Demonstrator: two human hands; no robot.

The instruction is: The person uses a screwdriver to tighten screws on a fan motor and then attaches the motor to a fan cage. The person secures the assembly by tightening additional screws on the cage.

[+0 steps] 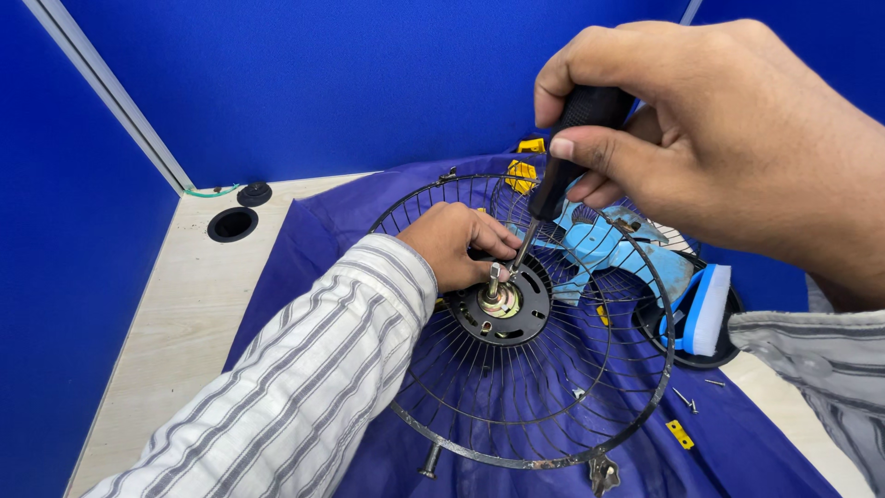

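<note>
A head-worn camera looks down on a pale wood-grain counter [175, 304] enclosed by blue partition walls [304, 83] and partly covered by a dark blue cloth [304, 249]. On the cloth rests a round black wire fan guard [544, 406], its thin ribs radiating from a black centre plate [516, 318] with a brass-coloured motor shaft [496, 288] standing up through it. The left hand [456, 242], in a striped shirt sleeve [313, 387], is curled closed at the hub, fingers pinching something small beside the shaft that cannot be made out. The right hand [728, 138], close to the camera, is closed around the black handle of a screwdriver [553, 184], whose tip comes down at the centre plate just beside the left fingertips. The guard looks light but springy; its thin wires would likely bend if squeezed, so the stiffer outer ring or the solid centre plate seem the safer places to hold it. Behind the guard lie a light blue fan blade [608, 249] and a blue and white part [708, 309], with yellow clips [522, 171] further back. Loose screws [687, 399] and a small yellow piece [680, 433] sit on the cloth to the right, small and easy to scatter. A round cable hole [232, 224] and its black cap [254, 194] mark the far-left corner of the counter.
</note>
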